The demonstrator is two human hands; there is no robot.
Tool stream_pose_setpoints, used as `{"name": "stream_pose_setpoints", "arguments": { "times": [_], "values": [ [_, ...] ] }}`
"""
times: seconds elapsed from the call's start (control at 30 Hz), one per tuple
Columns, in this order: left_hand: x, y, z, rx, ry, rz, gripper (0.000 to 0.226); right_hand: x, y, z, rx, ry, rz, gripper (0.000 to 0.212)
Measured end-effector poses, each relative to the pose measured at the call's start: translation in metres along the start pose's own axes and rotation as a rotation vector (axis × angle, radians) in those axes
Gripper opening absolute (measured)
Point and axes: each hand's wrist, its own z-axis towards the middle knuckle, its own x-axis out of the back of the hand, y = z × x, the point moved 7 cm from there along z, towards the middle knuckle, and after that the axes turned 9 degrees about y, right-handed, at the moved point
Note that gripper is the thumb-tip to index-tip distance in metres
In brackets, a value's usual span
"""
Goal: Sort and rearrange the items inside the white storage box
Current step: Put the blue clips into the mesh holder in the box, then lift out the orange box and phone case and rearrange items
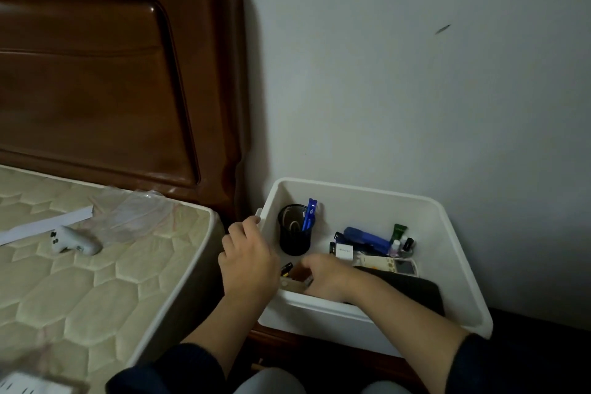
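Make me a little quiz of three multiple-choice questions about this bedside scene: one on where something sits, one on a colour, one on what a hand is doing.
1. Where does the black pen cup stand?
A. on the mattress
B. in the white storage box's far left corner
C. on the floor

2. What colour is the stapler in the box?
A. blue
B. red
C. yellow

3. What is the left hand doing?
A. lying flat on the bed
B. lifting the pen cup
C. gripping the white storage box at its left rim

Answers: 1 B, it stands inside by the back-left walls; 2 A, its body is plainly blue; 3 C, its fingers curl over the rim.
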Motion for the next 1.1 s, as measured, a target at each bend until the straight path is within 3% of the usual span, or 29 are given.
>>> {"name": "stream_pose_setpoints", "arguments": {
  "times": [0.4,0.6,0.73,0.8,0.9,0.97,1.1],
  "values": [
    [-0.006,-0.001,0.001,-0.017,0.003,0.060,0.048,-0.016,0.007,0.022,0.010,0.039,-0.116,0.041],
    [0.000,0.003,-0.001,-0.048,0.070,0.124,0.044,0.026,0.008,-0.013,0.051,0.229,0.077,0.028],
    [0.013,0.030,-0.008,-0.326,0.191,0.129,0.044,0.076,0.042,-0.045,0.010,0.483,0.309,0.025],
    [0.001,0.051,-0.013,-0.390,0.035,0.029,0.039,0.102,0.069,-0.067,-0.035,0.699,0.406,0.023],
    [-0.047,0.075,-0.033,-0.097,-0.582,-0.312,0.045,0.125,0.104,-0.103,-0.102,0.973,0.375,0.031],
    [-0.071,0.094,-0.050,-0.003,-0.856,-0.332,0.055,0.133,0.116,-0.123,-0.116,1.078,0.268,0.033],
    [-0.094,0.113,-0.054,0.015,-0.903,-0.230,0.079,0.135,0.128,-0.138,-0.133,1.128,0.163,0.033]
  ]
}}
